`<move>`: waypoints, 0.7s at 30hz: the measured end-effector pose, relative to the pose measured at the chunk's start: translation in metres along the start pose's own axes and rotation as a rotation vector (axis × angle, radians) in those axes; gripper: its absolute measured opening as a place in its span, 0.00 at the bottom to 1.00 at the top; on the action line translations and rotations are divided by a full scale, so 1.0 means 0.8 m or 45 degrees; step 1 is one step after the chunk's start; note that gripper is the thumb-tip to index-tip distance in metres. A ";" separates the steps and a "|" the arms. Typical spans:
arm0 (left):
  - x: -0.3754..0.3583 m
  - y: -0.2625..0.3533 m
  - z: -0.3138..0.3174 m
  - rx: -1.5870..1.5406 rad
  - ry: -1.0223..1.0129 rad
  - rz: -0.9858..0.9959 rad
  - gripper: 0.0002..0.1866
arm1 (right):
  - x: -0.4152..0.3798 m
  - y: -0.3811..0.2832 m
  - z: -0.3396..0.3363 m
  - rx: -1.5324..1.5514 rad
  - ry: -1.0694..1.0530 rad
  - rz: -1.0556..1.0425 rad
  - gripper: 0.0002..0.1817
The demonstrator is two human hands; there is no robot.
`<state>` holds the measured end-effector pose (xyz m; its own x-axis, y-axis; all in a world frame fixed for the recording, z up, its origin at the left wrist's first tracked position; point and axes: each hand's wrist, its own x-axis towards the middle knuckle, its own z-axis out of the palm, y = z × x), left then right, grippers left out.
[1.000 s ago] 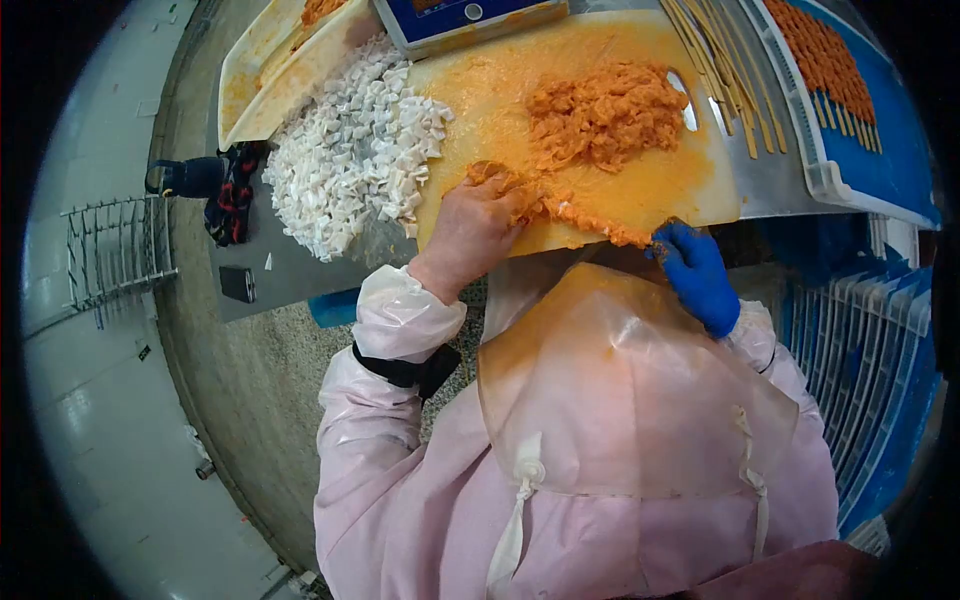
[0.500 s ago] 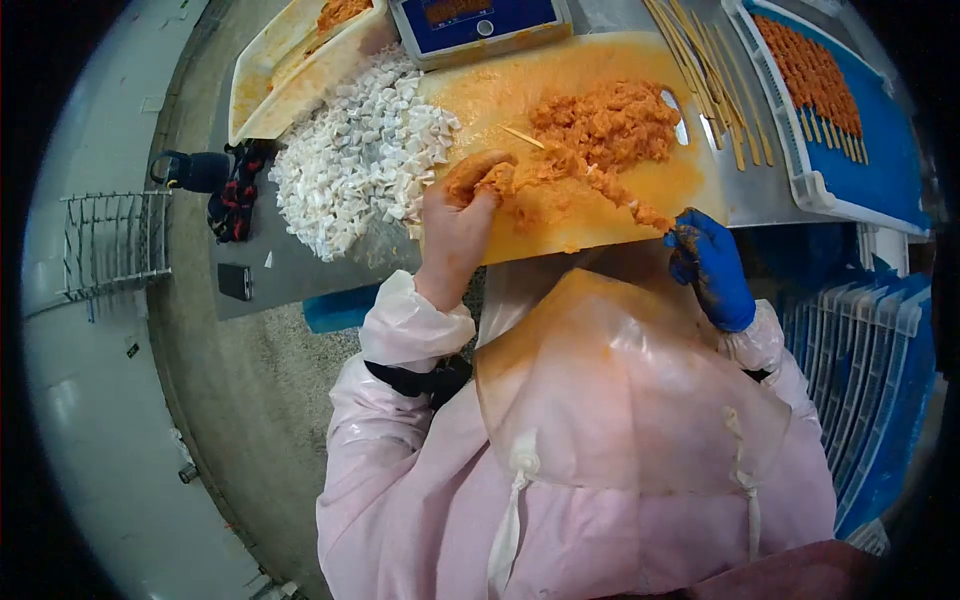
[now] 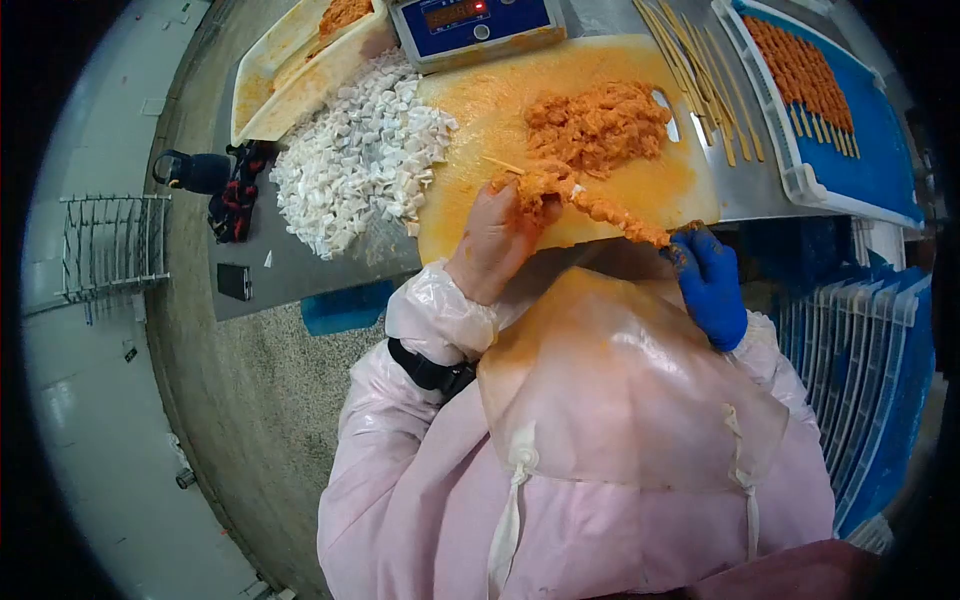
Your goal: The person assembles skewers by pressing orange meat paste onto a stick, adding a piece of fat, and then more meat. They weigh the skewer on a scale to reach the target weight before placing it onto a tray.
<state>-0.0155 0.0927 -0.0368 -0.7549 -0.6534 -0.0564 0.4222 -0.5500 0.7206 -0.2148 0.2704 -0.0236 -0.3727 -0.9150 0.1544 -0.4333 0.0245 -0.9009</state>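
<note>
A skewer (image 3: 610,212) coated in orange, marinated meat runs slantwise over the near edge of the yellow cutting board (image 3: 470,110). Its bare wooden tip pokes out at the upper left. My left hand (image 3: 497,240), ungloved and smeared orange, is closed around meat near that tip. In a blue glove, my right hand (image 3: 710,285) grips the skewer's lower right end; the fingers hide that end. Behind the skewer, a heap of the same orange meat (image 3: 600,125) lies on the board.
White cut pieces (image 3: 360,150) are piled left of the board. A digital scale (image 3: 480,30) and a white tub (image 3: 260,85) stand behind. Bare sticks (image 3: 700,70) lie to the right, beside a tray (image 3: 800,180) of finished skewers. Stacked blue trays (image 3: 850,390) stand at lower right.
My left hand has moved right and closed around the meat near the skewer's tip. The loose meat in front of the heap is gathered onto the skewer. The scale's display is brighter.
</note>
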 end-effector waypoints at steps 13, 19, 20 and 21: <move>-0.004 0.024 0.021 0.512 0.100 -0.059 0.10 | 0.005 -0.005 -0.018 1.097 -0.290 0.798 0.07; -0.028 0.056 -0.024 1.576 0.314 0.230 0.14 | 0.002 0.001 -0.040 0.953 -0.024 0.760 0.07; -0.035 0.060 -0.027 2.052 0.246 0.280 0.16 | -0.002 0.006 -0.046 0.847 -0.035 0.742 0.07; -0.041 0.056 -0.024 2.053 0.247 0.275 0.16 | -0.006 0.011 -0.053 0.742 -0.048 0.723 0.07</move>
<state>0.0377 0.0796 -0.0162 -0.6316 -0.7619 0.1437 -0.5181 0.5527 0.6528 -0.2517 0.2917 -0.0154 -0.3745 -0.8393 -0.3942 0.3142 0.2851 -0.9055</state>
